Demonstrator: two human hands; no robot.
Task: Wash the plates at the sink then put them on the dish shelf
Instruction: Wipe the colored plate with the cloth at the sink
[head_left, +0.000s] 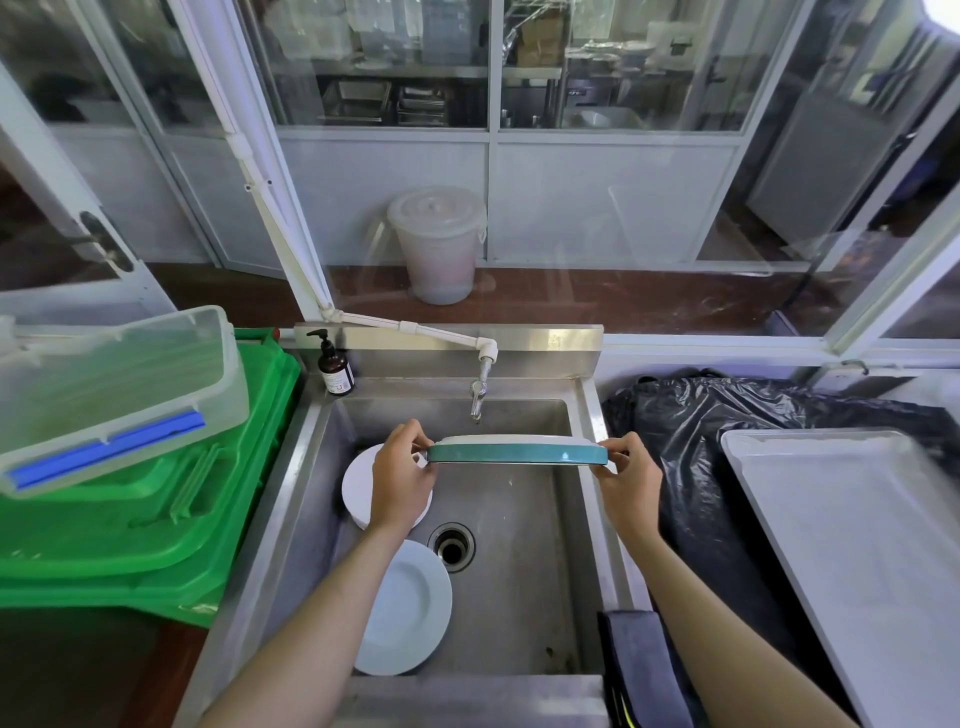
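I hold a teal-rimmed plate (517, 453) level and edge-on over the steel sink (519, 597), just below the tap (478, 400). My left hand (402, 478) grips its left edge and my right hand (626, 475) grips its right edge. No water runs from the tap. A white plate (356, 486) leans in the sink's left side, partly hidden by my left hand. Another white plate (402, 613) lies at the sink's front left, partly under my left forearm.
Green crates (130, 525) with a clear lidded box (114, 384) on top stand left of the sink. A soap bottle (335, 366) sits at the sink's back left corner. Right of the sink lie a black bag (701, 457), a white tray (857, 545) and a dark cloth (639, 665).
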